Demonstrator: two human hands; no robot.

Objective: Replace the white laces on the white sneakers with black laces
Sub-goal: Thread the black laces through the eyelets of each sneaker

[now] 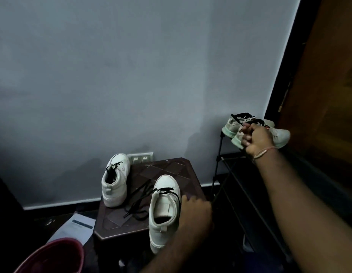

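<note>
- Sneaker work on a small dark table [171, 168] with a diamond-patterned top, set against a grey wall.
- The near sneaker [163, 213] stands at the table's front edge with its heel toward the camera. A black lace [165, 190] crosses only its front eyelets.
- The left hand [194, 211] is against the right side of the near sneaker, fingers curled onto its wall, holding it in place.
- The right hand [256, 138] is raised well up and to the right, fist closed round a strand of the black lace – the strand runs taut from the shoe up to the fist. A thread bracelet [263, 151] circles that wrist.
- More lace lies in loose loops [137, 201] on the table between the two shoes.
- The far sneaker [116, 186] sits at the table's back left corner, heel also toward the camera, black lace showing at its tongue.
- A black metal shoe rack [220, 164] stands to the right of the table, with a pair of pale shoes [281, 134] on its top, just behind the raised fist.
- A wall socket [140, 158] shows behind the table – a sheet of paper [74, 229] and a red bucket [53, 257] lie on the floor at lower left.
</note>
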